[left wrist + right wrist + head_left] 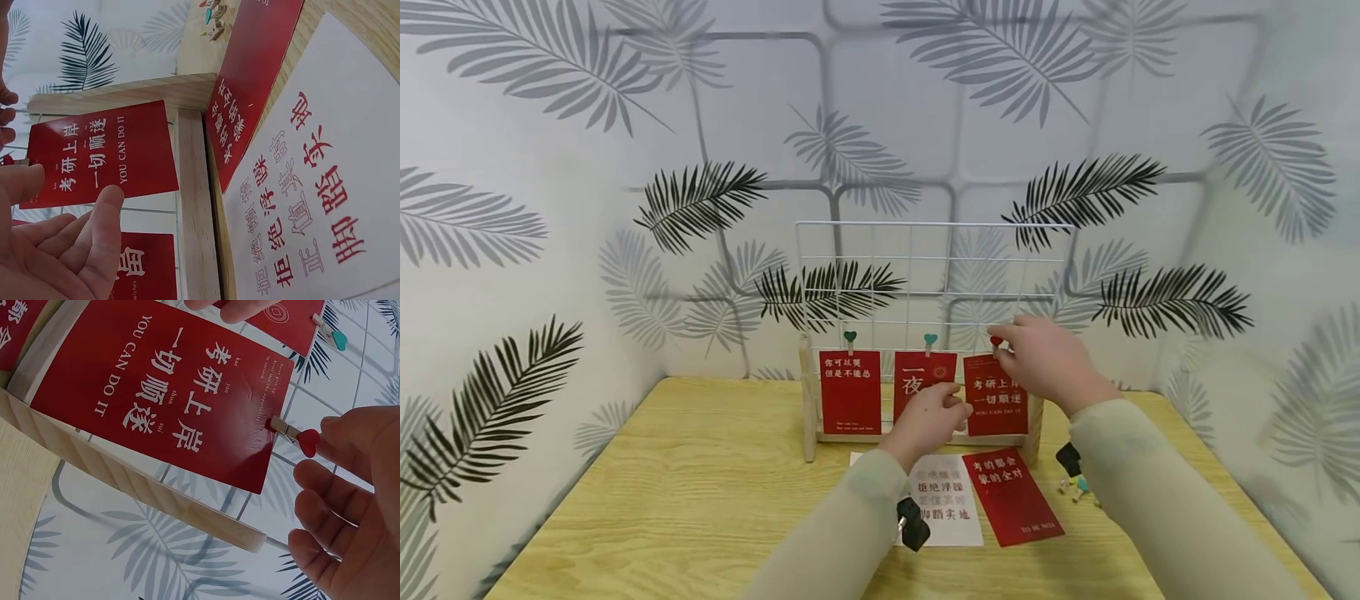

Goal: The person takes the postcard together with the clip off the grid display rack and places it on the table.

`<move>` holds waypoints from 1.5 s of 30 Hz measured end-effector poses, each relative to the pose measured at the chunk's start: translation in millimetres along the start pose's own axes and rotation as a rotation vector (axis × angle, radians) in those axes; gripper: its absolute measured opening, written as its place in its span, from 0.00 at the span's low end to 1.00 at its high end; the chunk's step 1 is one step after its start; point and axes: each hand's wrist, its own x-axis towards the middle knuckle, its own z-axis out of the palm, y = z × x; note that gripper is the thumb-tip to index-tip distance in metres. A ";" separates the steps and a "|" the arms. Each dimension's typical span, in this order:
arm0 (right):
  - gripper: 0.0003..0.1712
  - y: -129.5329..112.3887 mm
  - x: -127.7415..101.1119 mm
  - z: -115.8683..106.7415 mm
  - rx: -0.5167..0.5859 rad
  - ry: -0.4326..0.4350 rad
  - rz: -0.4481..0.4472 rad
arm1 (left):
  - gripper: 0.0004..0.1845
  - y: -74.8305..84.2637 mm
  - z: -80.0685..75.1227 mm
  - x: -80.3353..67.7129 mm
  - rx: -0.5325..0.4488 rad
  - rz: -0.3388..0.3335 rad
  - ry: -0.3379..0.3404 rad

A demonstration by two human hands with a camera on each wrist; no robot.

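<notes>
A person's right grip (pixel 1052 362), thumb and fingers spread, is at the red heart clip (pixel 308 443) fastening a red card (pixel 169 403) to the right side of a wire rack (pixel 809 417). The left grip (pixel 927 422), fingers loosely bent, is just beside the card's edge; whether it touches cannot be told. Two more cards (pixel 852 400) hang alongside. On the counter (pixel 700 483) lie a white sheet (pixel 942 500), another card (pixel 1015 504) and small clips (pixel 1081 486).

The rightmost hung red card (pixel 165 394) reads "YOU CAN DO IT", and the white sheet (pixel 312 181) "脚踏实地".
</notes>
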 end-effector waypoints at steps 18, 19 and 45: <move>0.18 0.8 9.2 5.8 -0.030 0.017 0.022 | 0.22 3.4 9.4 10.6 0.092 -0.027 0.102; 0.18 1.0 9.2 5.8 -0.018 0.023 0.028 | 0.22 3.5 10.3 11.0 0.093 -0.024 0.112; 0.11 2.6 5.8 21.0 0.125 0.178 0.130 | 0.03 2.5 21.1 12.4 -0.019 -0.013 0.197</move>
